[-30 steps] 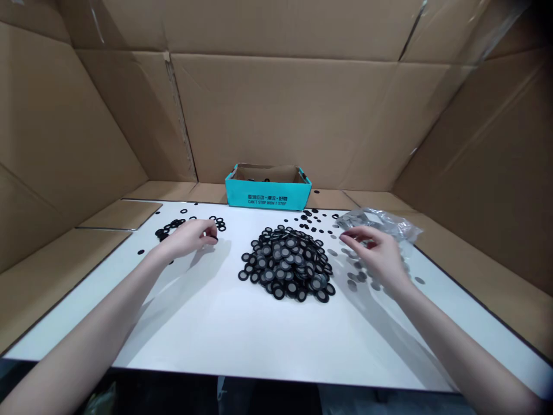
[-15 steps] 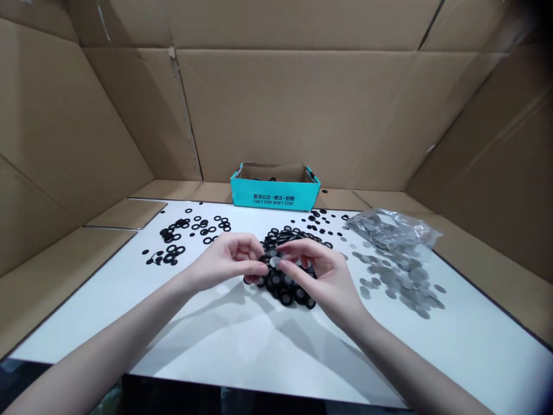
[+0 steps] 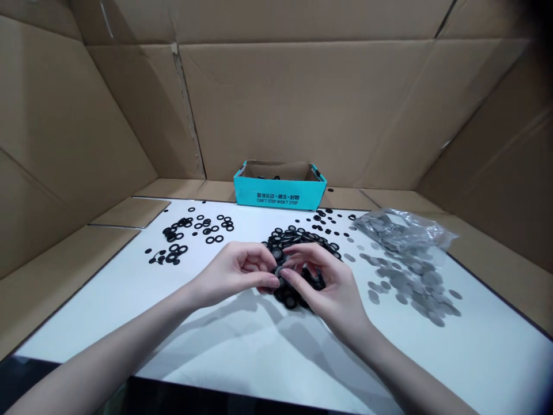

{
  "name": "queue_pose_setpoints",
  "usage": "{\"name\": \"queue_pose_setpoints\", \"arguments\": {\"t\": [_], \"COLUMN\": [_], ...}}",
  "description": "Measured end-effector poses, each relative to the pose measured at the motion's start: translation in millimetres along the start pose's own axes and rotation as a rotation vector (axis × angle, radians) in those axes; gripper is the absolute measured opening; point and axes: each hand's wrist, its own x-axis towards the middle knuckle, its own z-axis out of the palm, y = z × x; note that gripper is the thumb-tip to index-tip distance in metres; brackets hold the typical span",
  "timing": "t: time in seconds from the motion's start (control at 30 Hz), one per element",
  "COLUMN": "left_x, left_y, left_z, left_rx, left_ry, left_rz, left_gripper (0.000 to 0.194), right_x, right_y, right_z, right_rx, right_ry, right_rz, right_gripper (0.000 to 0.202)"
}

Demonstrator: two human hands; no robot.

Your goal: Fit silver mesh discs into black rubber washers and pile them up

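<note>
My left hand [image 3: 244,268] pinches a black ring between thumb and fingertips, most of it hidden by the fingers. My right hand [image 3: 326,276] meets it from the other side, its thumb and fingertips closed on a small grey disc [image 3: 280,270] that lies against the ring. Both hands are just above a heap of black rings [image 3: 290,300], many with grey discs in their centres. Part of the heap is covered by my right hand.
Loose black rings [image 3: 215,229] lie to the left, and small black pieces [image 3: 320,214] at the back. A turquoise box [image 3: 280,193] stands behind the heap. On the right are scattered grey discs [image 3: 425,288] and a clear plastic bag [image 3: 401,230] of discs. Cardboard walls [image 3: 302,104] surround the white table [image 3: 242,351].
The hands have come closer together, and the disc has moved from apart, facing up, to against the black ring. The whole view has shifted slightly.
</note>
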Motion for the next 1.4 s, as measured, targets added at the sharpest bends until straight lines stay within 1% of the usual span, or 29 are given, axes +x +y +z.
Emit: {"name": "queue_pose_setpoints", "arguments": {"t": [0.17, 0.3, 0.37, 0.5, 0.6, 0.67, 0.77, 0.87, 1.0, 1.23, 1.3, 1.4], "left_x": [0, 0, 0, 1, 1, 1, 1, 1, 1, -1, -1, 0], "left_y": [-1, 0, 0, 0, 0, 0, -1, -3, -3, 4, 4, 3], "left_z": [-0.6, -1.8, -2.0, -0.7, 1.1, 2.4, 3.7, 2.3, -2.6, -7.9, -7.7, -6.7], "left_rx": [0.110, 0.275, 0.324, 0.294, 0.245, 0.242, 0.280, 0.341, 0.402, 0.497, 0.539, 0.547], "left_ry": [-0.017, -0.012, -0.009, 0.010, 0.033, 0.047, 0.058, 0.026, -0.069, -0.173, -0.181, -0.160], "left_rz": [0.020, 0.088, 0.114, 0.127, 0.129, 0.137, 0.159, 0.167, 0.153, 0.124, 0.130, 0.134], "left_gripper": [0.020, 0.021, 0.019, 0.019, 0.018, 0.017, 0.017, 0.019, 0.020, 0.017, 0.017, 0.016], "right_x": [-1, -3, -4, -4, -4, -4, -5, -5, -6, -8, -8, -7], "right_y": [4, 7, 8, 10, 11, 12, 11, 10, 9, 12, 14, 16], "right_z": [-1, -1, 0, -2, -3, -2, -1, -2, -4, -3, -3, -4], "right_rx": [-0.001, 0.018, 0.025, -0.009, -0.042, -0.033, -0.025, -0.022, -0.030, -0.042, -0.049, -0.093], "right_ry": [-0.027, -0.050, -0.049, -0.059, -0.111, -0.124, -0.102, -0.090, -0.108, -0.138, -0.163, -0.195], "right_rz": [0.019, 0.037, 0.054, 0.044, -0.050, -0.100, -0.107, -0.091, -0.092, -0.114, -0.119, -0.140], "right_gripper": [0.015, 0.013, 0.014, 0.014, 0.002, 0.010, 0.015, 0.016, 0.015, 0.013, 0.013, 0.009]}}
